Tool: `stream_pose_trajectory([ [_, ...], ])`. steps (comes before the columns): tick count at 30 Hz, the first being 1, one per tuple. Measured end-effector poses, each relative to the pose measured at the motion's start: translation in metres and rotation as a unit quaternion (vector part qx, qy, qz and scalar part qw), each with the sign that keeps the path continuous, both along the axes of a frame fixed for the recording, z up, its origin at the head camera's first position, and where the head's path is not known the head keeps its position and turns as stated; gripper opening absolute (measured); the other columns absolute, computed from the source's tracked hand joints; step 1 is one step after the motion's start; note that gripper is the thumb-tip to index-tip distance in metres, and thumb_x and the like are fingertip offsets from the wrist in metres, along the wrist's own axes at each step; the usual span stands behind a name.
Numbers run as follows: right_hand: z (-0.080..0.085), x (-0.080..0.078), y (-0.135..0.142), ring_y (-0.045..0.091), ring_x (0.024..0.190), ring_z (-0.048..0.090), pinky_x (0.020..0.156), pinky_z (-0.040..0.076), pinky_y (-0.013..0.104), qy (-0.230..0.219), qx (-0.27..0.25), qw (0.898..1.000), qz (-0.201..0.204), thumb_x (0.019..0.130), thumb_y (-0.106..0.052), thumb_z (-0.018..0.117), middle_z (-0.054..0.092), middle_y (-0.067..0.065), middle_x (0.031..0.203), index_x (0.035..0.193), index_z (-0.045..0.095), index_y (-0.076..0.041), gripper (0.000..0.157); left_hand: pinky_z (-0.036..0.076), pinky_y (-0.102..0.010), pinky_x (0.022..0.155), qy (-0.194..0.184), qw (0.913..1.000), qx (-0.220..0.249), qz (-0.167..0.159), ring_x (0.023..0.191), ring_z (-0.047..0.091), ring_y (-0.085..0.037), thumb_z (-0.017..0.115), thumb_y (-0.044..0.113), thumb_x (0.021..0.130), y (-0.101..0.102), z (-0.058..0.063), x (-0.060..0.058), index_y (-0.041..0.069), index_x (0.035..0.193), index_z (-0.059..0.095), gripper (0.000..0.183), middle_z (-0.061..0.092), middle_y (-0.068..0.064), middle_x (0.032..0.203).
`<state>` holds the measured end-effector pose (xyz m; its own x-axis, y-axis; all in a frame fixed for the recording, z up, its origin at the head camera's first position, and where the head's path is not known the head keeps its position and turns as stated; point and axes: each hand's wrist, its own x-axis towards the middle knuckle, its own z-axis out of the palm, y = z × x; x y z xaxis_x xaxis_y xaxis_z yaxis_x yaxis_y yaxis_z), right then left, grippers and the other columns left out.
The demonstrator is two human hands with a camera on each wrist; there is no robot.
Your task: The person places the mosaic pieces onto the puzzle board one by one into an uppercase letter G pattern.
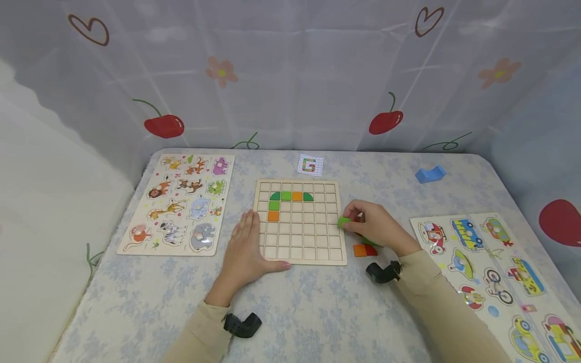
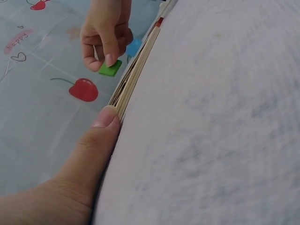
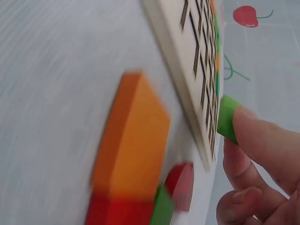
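A wooden grid board lies flat on the table. My left hand rests along its left and front edges, fingers straight and thumb spread. Between thumb and fingertips my right hand pinches a small green tile at the board's right edge. Green and orange tiles sit in the grid, among them an orange tile in the upper row and another orange tile down the left column. Below the right hand lie loose pieces, including an orange block and a red rounded piece.
Behind the board lies a small pattern card. An animal puzzle board is at left, a vehicle puzzle board at right. Toward the back right sits a blue block. A printed curtain borders the table.
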<state>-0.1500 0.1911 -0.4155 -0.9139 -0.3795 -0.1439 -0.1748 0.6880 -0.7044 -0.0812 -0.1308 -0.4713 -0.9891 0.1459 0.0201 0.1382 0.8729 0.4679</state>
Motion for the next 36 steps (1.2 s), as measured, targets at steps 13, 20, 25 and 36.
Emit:
stream_pose_trajectory([
  [13, -0.006, -0.014, -0.088, 0.018, 0.086, 0.057, 0.074, 0.048, 0.03, -0.017, -0.04, 0.999, 0.007, 0.089, -0.02, 0.075, 0.064, 0.001, 0.094, 0.098, 0.064, -0.016, 0.015, 0.011, -0.046, 0.127, -0.007, 0.9999, -0.011, 0.002, 0.156, 0.002, -0.028, 0.065, 0.093, 0.053, -0.002, -0.003, 0.0, 0.001, 0.159, 0.008, 0.151, 0.004, -0.014, 0.168],
  [20, -0.008, -0.009, -0.13, 0.015, 0.079, 0.056, 0.072, 0.048, 0.027, -0.018, -0.034, 0.999, 0.034, 0.088, -0.019, 0.076, 0.063, -0.001, 0.087, 0.095, 0.065, -0.015, 0.014, 0.012, -0.047, 0.127, 0.005, 1.0, -0.005, -0.001, 0.156, 0.003, -0.028, 0.064, 0.094, 0.053, -0.001, -0.004, 0.0, 0.002, 0.159, 0.009, 0.15, 0.005, -0.014, 0.168],
  [25, -0.011, -0.006, -0.146, 0.013, 0.075, 0.056, 0.068, 0.047, 0.027, 0.003, -0.026, 0.999, 0.048, 0.089, -0.02, 0.076, 0.062, -0.003, 0.084, 0.095, 0.066, -0.016, 0.013, 0.012, -0.047, 0.127, 0.012, 0.9999, -0.004, -0.002, 0.156, 0.004, -0.028, 0.064, 0.093, 0.054, -0.001, -0.003, 0.0, 0.002, 0.159, 0.01, 0.149, 0.006, -0.015, 0.168],
  [36, -0.012, -0.003, -0.154, 0.012, 0.077, 0.054, 0.067, 0.046, 0.026, 0.038, 0.025, 0.997, 0.064, 0.089, -0.023, 0.075, 0.06, -0.005, 0.085, 0.092, 0.069, -0.019, 0.008, 0.014, -0.048, 0.127, 0.015, 0.9998, -0.011, -0.003, 0.156, 0.005, -0.029, 0.063, 0.094, 0.055, -0.002, -0.003, 0.0, 0.002, 0.159, 0.011, 0.148, 0.007, -0.015, 0.168],
])
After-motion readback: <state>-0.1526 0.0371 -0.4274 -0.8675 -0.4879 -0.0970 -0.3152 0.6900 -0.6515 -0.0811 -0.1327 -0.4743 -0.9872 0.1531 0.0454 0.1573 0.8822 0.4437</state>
